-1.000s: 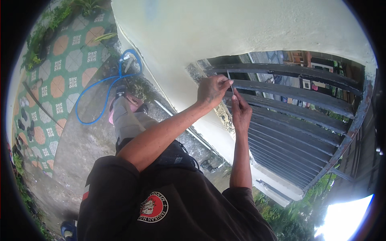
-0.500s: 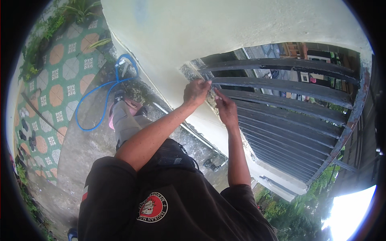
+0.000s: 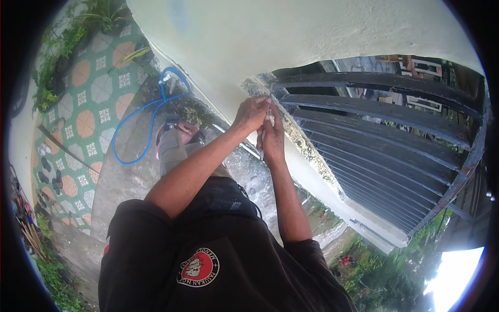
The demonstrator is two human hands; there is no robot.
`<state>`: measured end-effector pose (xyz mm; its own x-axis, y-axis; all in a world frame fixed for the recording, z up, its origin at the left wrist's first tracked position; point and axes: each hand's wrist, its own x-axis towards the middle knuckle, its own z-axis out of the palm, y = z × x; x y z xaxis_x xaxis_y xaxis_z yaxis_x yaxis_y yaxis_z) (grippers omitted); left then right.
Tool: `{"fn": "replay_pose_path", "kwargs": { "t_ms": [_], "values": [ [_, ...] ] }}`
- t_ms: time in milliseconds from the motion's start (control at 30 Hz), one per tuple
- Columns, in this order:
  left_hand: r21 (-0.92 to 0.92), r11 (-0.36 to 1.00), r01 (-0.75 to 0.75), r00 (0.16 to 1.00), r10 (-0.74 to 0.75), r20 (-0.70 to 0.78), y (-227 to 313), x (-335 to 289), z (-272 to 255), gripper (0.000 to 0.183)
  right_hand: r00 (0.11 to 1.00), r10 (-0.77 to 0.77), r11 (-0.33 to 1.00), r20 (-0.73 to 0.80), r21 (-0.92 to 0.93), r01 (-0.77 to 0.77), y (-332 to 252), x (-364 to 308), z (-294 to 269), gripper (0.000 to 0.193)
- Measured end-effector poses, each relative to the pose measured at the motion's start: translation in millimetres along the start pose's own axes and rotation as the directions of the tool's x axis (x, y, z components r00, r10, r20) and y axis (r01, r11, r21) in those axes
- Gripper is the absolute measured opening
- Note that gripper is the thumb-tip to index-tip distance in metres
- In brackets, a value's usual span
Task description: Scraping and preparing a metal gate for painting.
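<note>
Both my hands meet in front of the worn edge of a pale wall ledge [image 3: 312, 151], beside a grille of dark slats [image 3: 374, 106]. My left hand [image 3: 251, 115] is closed, its thumb and fingertips pinched at the upper end of a slim, light grey, stick-like tool [image 3: 262, 154]. Just below and to its right, my right hand [image 3: 273, 139] is wrapped round the same tool, whose lower end pokes out beside the palm. The fingers cover most of it, so its exact kind is hidden.
A looped blue hose [image 3: 117, 139] lies on the concrete at the left, near my feet. Patterned green tiles [image 3: 101, 87], several shoes [image 3: 52, 179] and potted plants lie farther left. A smooth pale wall [image 3: 234, 41] rises ahead; greenery [image 3: 374, 270] grows at the lower right.
My right hand has come away from the slats, leftward and down to my left hand. The grey tool now shows along its palm. The whole view has shifted slightly.
</note>
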<state>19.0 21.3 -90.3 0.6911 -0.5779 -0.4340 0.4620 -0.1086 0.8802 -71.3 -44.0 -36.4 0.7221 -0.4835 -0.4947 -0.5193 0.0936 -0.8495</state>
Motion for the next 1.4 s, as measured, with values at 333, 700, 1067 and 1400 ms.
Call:
{"fn": "replay_pose_path", "kwargs": {
  "t_ms": [333,700,1067,1400],
  "values": [
    [-0.115,0.960,0.254,0.964,-0.242,0.111,-5,26,-20,0.040,0.975,0.030,0.985,-0.218,0.173,0.008,12,12,57,0.047],
    [-0.013,0.930,0.368,0.930,-0.367,0.031,10,46,-18,0.031,0.973,0.220,0.786,-0.073,0.603,-0.133,13,33,49,0.041],
    [0.376,0.920,0.109,0.994,-0.093,-0.060,6,29,-21,0.030,0.967,0.228,0.837,-0.115,0.531,-0.134,7,15,53,0.043],
    [0.432,0.901,0.047,0.994,-0.001,-0.106,7,26,-48,0.035,0.946,-0.104,0.987,-0.307,-0.149,0.060,17,20,80,0.057]
  ]
}}
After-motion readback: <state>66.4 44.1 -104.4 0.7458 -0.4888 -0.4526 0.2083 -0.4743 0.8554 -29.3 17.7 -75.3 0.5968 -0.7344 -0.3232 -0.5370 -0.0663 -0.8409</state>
